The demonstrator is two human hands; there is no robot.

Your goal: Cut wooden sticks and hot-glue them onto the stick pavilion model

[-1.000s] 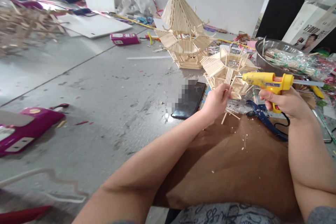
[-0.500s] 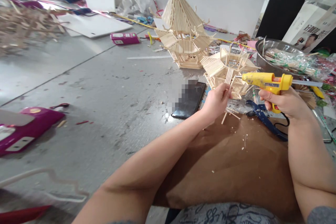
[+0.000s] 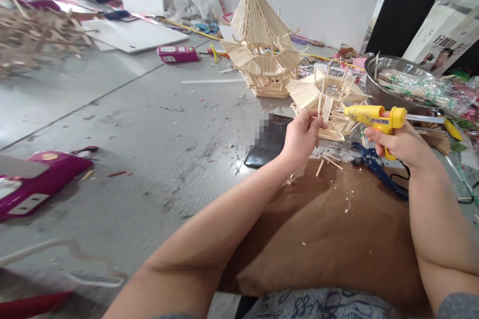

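My left hand (image 3: 304, 134) pinches a few thin wooden sticks (image 3: 327, 108) in front of a low, open stick model (image 3: 309, 92). In my right hand (image 3: 402, 142) is a yellow glue gun (image 3: 374, 114), its nozzle pointing left, close to the sticks. A clear glue stick comes out of the gun's back. Behind, a taller stick pagoda (image 3: 258, 25) with a pointed roof stands on the floor. Short stick pieces (image 3: 331, 160) lie below my left hand.
A black phone (image 3: 267, 147) lies left of my left hand, and blue pliers (image 3: 377, 169) lie below the glue gun. A metal bowl (image 3: 374, 84) of wrapped sticks stands at the right. Purple power strips (image 3: 48, 174) are at the left.
My left hand has shifted slightly left and up, and one stick now stands more upright in its fingers. The glue gun has moved a little to the left with my right hand.
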